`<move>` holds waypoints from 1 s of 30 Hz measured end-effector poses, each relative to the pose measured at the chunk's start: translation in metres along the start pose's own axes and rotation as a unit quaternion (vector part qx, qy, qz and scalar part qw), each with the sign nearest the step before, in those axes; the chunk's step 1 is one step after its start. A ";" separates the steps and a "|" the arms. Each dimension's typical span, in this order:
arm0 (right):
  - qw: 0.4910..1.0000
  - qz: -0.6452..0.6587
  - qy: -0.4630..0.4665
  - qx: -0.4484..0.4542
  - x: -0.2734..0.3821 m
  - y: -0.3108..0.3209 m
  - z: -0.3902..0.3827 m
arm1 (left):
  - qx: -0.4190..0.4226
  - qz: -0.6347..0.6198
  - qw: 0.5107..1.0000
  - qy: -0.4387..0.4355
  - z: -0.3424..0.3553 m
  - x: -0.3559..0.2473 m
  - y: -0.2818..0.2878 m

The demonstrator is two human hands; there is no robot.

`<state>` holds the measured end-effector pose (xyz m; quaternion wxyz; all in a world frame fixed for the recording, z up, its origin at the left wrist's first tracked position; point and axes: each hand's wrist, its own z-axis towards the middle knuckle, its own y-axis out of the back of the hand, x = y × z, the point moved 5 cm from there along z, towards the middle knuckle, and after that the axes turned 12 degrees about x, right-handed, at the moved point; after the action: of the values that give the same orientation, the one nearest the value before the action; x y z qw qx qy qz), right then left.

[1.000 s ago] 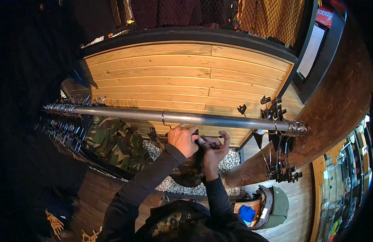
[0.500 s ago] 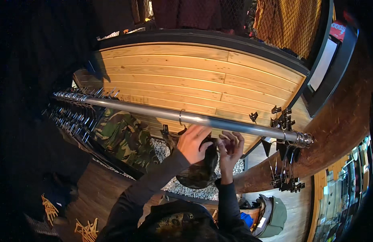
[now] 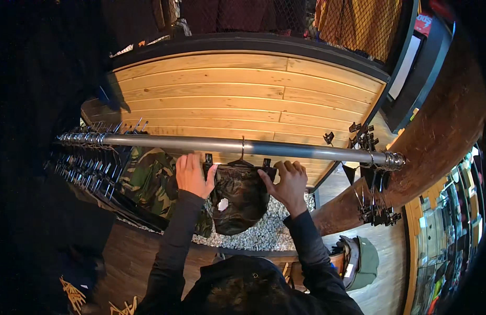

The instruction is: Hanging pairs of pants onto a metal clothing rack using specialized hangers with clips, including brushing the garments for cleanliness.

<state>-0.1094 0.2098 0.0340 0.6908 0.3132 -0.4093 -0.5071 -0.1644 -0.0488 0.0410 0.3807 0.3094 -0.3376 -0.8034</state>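
A dark camouflage garment (image 3: 235, 202) with a pale tag hangs from a clip hanger (image 3: 241, 164), whose hook sits over the metal rail (image 3: 174, 140). My left hand (image 3: 191, 177) is at the garment's upper left corner by a clip, fingers curled around that edge and thumb against the front. My right hand (image 3: 288, 185) grips the upper right corner in the same manner, beside the other clip. Just left of the garment hangs a greener camouflage garment (image 3: 148, 176).
Many hangers (image 3: 88, 168) crowd the rail's left end; clip hangers (image 3: 371, 210) bunch at its right beside a rusty post (image 3: 432, 121). A wooden panel (image 3: 211, 89) stands behind, pebbles (image 3: 264, 236) below. Folded clothing (image 3: 361, 262) lies lower right, with a glass display (image 3: 442, 241) farther right.
My hands have moved apart from the middle to the garment's two top corners, the left one going leftward. The garment now hangs spread out, facing me, with its tag showing.
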 end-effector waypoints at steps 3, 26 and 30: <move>0.996 -0.055 -0.017 -0.068 0.015 0.002 -0.002 | -0.029 0.097 0.994 -0.041 0.002 0.001 0.004; 0.991 0.040 0.003 -0.128 0.001 0.001 -0.002 | -0.024 -0.037 0.995 -0.095 -0.003 0.017 -0.004; 0.982 -0.065 -0.002 -0.180 0.015 0.022 -0.005 | -0.017 -0.038 0.996 -0.082 -0.001 0.017 -0.005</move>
<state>-0.0933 0.2022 0.0535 0.7010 0.2088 -0.2915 -0.6165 -0.1741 -0.0604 0.0323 0.3266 0.2485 -0.3421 -0.8453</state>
